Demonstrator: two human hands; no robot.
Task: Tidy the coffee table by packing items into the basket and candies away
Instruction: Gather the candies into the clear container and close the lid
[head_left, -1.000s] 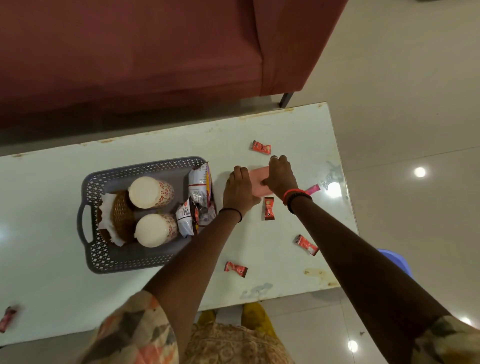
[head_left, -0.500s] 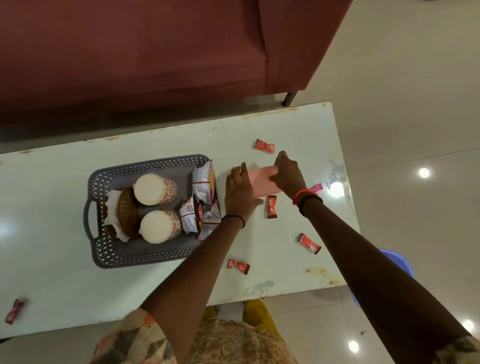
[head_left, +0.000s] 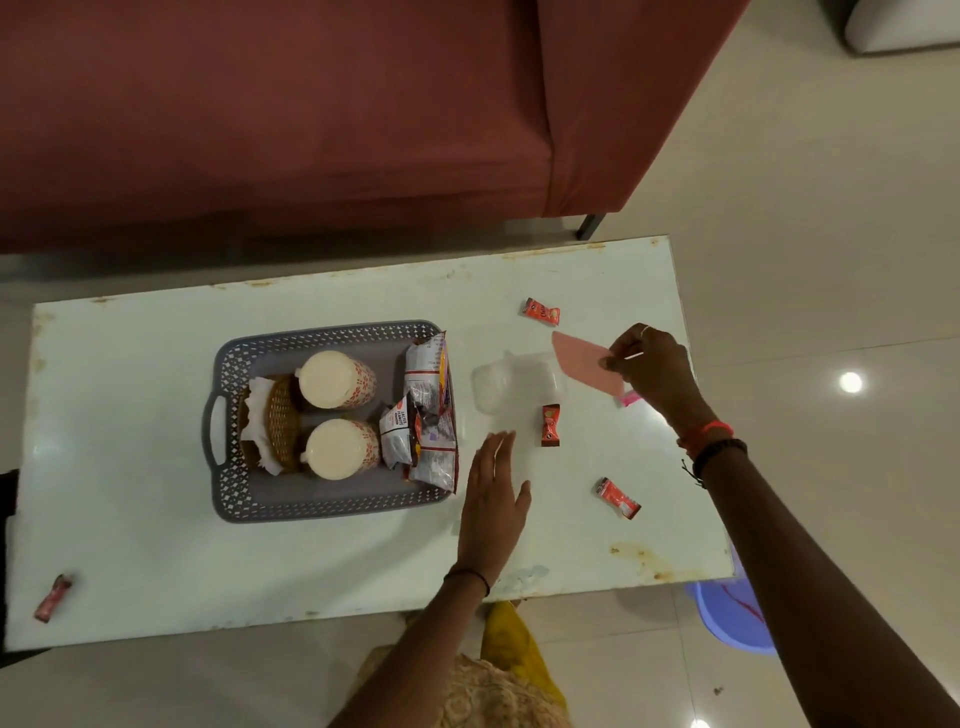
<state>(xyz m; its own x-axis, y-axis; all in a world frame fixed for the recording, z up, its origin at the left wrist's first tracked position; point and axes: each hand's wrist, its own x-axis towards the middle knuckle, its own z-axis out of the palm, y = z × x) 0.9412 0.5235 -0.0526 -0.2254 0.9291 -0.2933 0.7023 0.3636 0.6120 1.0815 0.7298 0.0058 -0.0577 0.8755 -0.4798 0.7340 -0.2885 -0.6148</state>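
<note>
Lifted pink lid (head_left: 582, 358) pinched by right hand (head_left: 657, 371)

A dark red sofa (head_left: 311, 114) stood along the far side. Pale glossy floor tiles (head_left: 831, 234) spread to the right, and a blue plastic stool (head_left: 727, 618) sat near right.

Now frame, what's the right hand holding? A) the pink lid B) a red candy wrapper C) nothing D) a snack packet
A: the right hand pinches the pink lid by its edge, lifted off the clear container on the table; the red candies, such as the one by the container, lie loose.
</note>
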